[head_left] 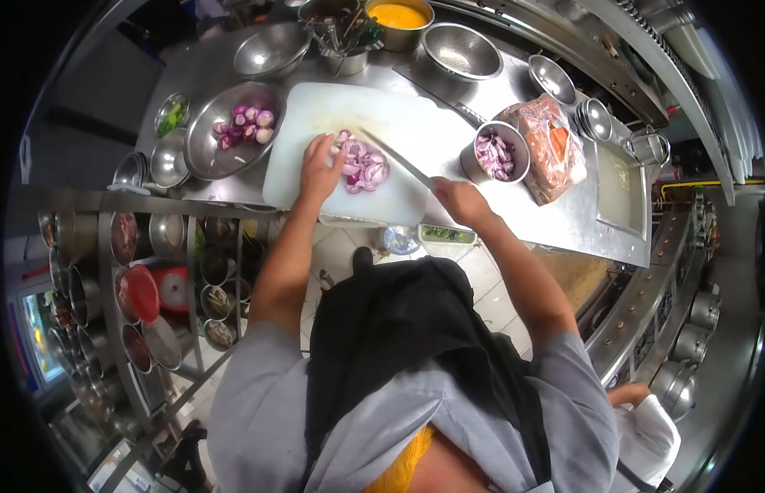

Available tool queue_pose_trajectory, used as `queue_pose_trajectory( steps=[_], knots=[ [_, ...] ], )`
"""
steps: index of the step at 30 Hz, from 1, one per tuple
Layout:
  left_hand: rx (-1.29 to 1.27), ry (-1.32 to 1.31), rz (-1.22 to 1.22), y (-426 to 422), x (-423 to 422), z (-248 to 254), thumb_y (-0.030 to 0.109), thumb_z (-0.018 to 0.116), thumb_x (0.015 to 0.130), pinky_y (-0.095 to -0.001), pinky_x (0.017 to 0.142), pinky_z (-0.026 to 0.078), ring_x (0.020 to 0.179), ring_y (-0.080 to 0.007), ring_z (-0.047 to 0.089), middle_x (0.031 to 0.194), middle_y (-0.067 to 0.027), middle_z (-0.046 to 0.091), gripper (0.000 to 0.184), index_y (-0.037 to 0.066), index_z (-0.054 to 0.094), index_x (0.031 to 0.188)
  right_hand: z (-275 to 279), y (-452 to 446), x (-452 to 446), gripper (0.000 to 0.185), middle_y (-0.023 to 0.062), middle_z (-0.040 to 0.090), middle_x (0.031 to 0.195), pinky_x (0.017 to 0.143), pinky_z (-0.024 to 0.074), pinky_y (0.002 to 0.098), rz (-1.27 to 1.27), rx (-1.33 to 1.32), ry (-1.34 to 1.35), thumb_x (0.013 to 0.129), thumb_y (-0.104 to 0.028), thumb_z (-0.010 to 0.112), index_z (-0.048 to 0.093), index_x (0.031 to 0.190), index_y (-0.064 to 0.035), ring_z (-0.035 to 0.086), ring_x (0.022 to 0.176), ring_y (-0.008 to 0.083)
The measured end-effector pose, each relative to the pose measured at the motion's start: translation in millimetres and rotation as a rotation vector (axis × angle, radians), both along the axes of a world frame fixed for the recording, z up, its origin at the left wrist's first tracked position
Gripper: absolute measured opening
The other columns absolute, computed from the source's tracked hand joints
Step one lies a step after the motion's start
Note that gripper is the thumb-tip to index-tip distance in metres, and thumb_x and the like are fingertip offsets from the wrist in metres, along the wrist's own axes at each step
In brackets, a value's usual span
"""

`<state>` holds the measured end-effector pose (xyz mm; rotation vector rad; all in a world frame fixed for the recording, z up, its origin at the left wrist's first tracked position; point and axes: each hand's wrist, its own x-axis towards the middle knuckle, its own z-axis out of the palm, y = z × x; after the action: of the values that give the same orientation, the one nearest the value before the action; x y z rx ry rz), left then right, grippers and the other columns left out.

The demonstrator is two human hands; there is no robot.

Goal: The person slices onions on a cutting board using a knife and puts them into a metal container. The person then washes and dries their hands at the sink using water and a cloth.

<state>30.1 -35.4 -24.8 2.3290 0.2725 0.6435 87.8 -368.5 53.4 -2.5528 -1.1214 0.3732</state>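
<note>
Head view: we have the right hand (pixel 459 201) closed round the knife (pixel 399 158), blade slanting over the pale board (pixel 313 107) on the far right side of the sliced onions (pixel 368 172), which lie mid-board; the left hand (pixel 321 170) is at their left edge, can't tell if it grips a piece. For even cuts, we'd best curl the left fingertips back, steady pieces flat, keep loose slices off the blade's path.
</note>
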Motion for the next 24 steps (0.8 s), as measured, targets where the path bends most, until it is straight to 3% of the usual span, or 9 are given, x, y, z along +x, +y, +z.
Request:
queue_pose_trajectory(
  steps=[2, 3, 6, 9, 15, 22, 24],
  knots=[
    [-0.012, -0.013, -0.051, -8, 13, -1, 0.030, 0.070, 0.089, -0.0426, 0.105, 0.042, 0.124, -0.0357, 0.051, 0.134, -0.0194, 0.055, 0.045, 0.004, 0.062, 0.125, 5, -6, -15, 0.031, 0.0176, 0.071, 0.084, 0.064, 0.0537, 0.0403, -0.378, 0.135, 0.548, 0.101, -0.026, 0.050, 0.059, 0.123, -0.0060, 0.069, 0.068, 0.0265],
    [-0.021, -0.028, -0.106, -15, 18, -1, 0.032, 0.071, 0.087, -0.0434, 0.104, 0.043, 0.124, -0.0371, 0.050, 0.134, -0.0207, 0.054, 0.047, 0.004, 0.062, 0.124, 1, -9, -24, 0.030, 0.0138, 0.069, 0.078, 0.056, 0.0517, 0.0326, -0.476, 0.257, 0.656, 0.104, -0.025, 0.047, 0.057, 0.119, -0.0007, 0.064, 0.059, 0.0176],
    [0.073, -0.050, -0.145, -40, 25, -6, 0.033, 0.075, 0.084, -0.0451, 0.104, 0.042, 0.120, -0.0389, 0.051, 0.131, -0.0206, 0.055, 0.050, 0.004, 0.063, 0.123, -23, -11, -43, 0.031, 0.0133, 0.068, 0.076, 0.053, 0.0513, 0.0316, -0.568, 0.429, 0.865, 0.105, -0.025, 0.044, 0.055, 0.114, 0.0022, 0.063, 0.056, 0.0162],
    [0.142, -0.009, -0.088, -67, 11, 8, 0.035, 0.078, 0.079, -0.0456, 0.105, 0.042, 0.122, -0.0375, 0.049, 0.133, -0.0178, 0.054, 0.052, 0.007, 0.065, 0.121, -51, 0, -58, 0.028, 0.0140, 0.068, 0.075, 0.051, 0.0513, 0.0335, -0.564, 0.444, 0.882, 0.105, -0.023, 0.044, 0.054, 0.109, 0.0024, 0.061, 0.050, 0.0182],
    [0.258, 0.039, 0.134, -108, 8, 14, 0.034, 0.078, 0.075, -0.0457, 0.105, 0.041, 0.124, -0.0366, 0.048, 0.135, -0.0141, 0.053, 0.044, 0.012, 0.071, 0.112, -41, 33, -75, 0.024, 0.0128, 0.067, 0.070, 0.054, 0.0532, 0.0379, -0.523, 0.346, 0.790, 0.102, -0.021, 0.046, 0.058, 0.101, -0.0011, 0.066, 0.054, 0.0222],
    [0.123, -0.078, 0.335, -103, 22, -6, 0.015, 0.071, 0.070, -0.0439, 0.093, 0.048, 0.108, -0.0335, 0.056, 0.115, -0.0094, 0.062, 0.019, 0.012, 0.072, 0.089, -25, 49, -73, 0.023, 0.0145, 0.068, 0.075, 0.057, 0.0556, 0.0375, -0.384, 0.357, 0.750, 0.101, -0.018, 0.043, 0.056, 0.094, -0.0005, 0.067, 0.057, 0.0234],
    [-0.068, -0.031, 0.380, -99, 22, -3, 0.013, 0.071, 0.069, -0.0427, 0.091, 0.049, 0.104, -0.0333, 0.058, 0.111, -0.0101, 0.063, 0.018, 0.011, 0.071, 0.086, -24, 54, -71, 0.023, 0.0140, 0.068, 0.073, 0.057, 0.0559, 0.0379, -0.407, 0.362, 0.841, 0.101, -0.018, 0.045, 0.058, 0.096, -0.0004, 0.067, 0.058, 0.0229]
  ],
)
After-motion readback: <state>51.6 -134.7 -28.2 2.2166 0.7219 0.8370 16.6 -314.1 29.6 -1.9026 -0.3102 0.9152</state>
